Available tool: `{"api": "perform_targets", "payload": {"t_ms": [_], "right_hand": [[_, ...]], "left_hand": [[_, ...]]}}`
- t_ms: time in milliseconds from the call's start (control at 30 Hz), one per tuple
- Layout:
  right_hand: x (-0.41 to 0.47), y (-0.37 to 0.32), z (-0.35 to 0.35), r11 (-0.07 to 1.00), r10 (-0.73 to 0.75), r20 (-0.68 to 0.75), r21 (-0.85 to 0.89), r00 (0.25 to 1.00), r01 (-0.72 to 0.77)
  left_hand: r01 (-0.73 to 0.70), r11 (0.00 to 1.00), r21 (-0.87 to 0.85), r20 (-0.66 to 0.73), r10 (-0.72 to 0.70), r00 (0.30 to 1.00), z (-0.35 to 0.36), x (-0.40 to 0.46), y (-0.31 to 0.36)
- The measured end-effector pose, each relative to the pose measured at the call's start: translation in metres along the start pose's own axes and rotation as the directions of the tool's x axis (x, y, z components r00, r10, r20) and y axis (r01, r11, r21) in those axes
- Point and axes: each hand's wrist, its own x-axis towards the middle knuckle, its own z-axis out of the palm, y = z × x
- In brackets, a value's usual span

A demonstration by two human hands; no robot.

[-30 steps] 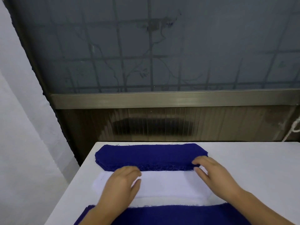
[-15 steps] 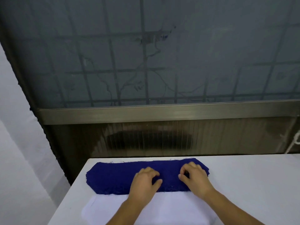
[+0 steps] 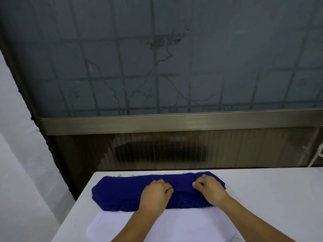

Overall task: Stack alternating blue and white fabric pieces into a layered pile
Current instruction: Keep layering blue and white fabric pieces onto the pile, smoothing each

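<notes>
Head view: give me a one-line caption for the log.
Both hands, left and right, pinch the top piece of the blue fabric stack beyond the white fabric.

frayed blue fabric stack (image 3: 122,191) lies flat beyond the white fabric piece (image 3: 183,224), edges touching

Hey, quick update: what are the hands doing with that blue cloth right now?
Left hand and right hand both pinching top blue piece of the far stack. White piece lies nearer, untouched. Nothing in the way.
</notes>
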Motion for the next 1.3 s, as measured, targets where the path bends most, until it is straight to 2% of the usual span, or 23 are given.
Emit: {"api": "perform_targets", "payload": {"t_ms": [133, 233, 333, 433, 533, 700, 867, 1000, 1167, 1300], "right_hand": [[-0.003, -0.001, 0.003, 0.999, -0.02, -0.032, -0.033, 0.999, 0.019], [-0.01, -0.003, 0.004, 0.993, -0.081, -0.066, -0.087, 0.994, 0.075], [-0.02, -0.005, 0.005, 0.975, -0.195, -0.05, -0.118, 0.979, 0.188], [-0.025, -0.007, 0.008, 0.932, -0.303, -0.048, -0.225, 0.952, 0.286], [-0.023, -0.005, 0.009, 0.9, -0.359, -0.086, -0.295, 0.929, 0.321], [-0.02, -0.007, 0.011, 0.942, -0.295, -0.095, -0.195, 0.951, 0.272], [-0.014, -0.009, 0.008, 0.989, -0.13, -0.038, 0.064, 0.991, 0.133], [-0.009, -0.01, 0.003, 0.985, -0.074, 0.015, 0.157, 0.997, 0.071], [-0.006, -0.009, 0.004, 0.989, -0.054, 0.042, 0.14, 0.998, 0.048], [-0.006, -0.006, 0.005, 0.996, -0.064, 0.032, 0.06, 0.997, 0.062]], "left_hand": [[-0.024, 0.988, 0.153, 0.019, 0.021, 1.0, 0.0, 0.001, 0.001], [0.006, 0.989, 0.151, 0.05, -0.014, 0.999, -0.002, 0.002, 0.001], [-0.005, 0.984, 0.177, 0.076, -0.008, 0.997, -0.004, 0.005, 0.003], [-0.038, 0.978, 0.203, 0.11, 0.015, 0.994, -0.006, 0.008, 0.0], [-0.038, 0.987, 0.155, 0.085, 0.025, 0.996, -0.007, 0.008, -0.006], [0.005, 0.999, 0.039, -0.041, -0.003, 0.999, -0.006, 0.007, -0.008], [0.17, 0.96, -0.224, 0.071, -0.157, 0.985, -0.007, 0.014, -0.009], [0.222, 0.896, -0.386, 0.17, -0.168, 0.971, -0.014, 0.02, -0.012], [0.2, 0.926, -0.321, 0.188, -0.145, 0.972, -0.017, 0.021, -0.016], [0.167, 0.975, -0.146, 0.08, -0.157, 0.984, -0.011, 0.015, -0.018]]}}
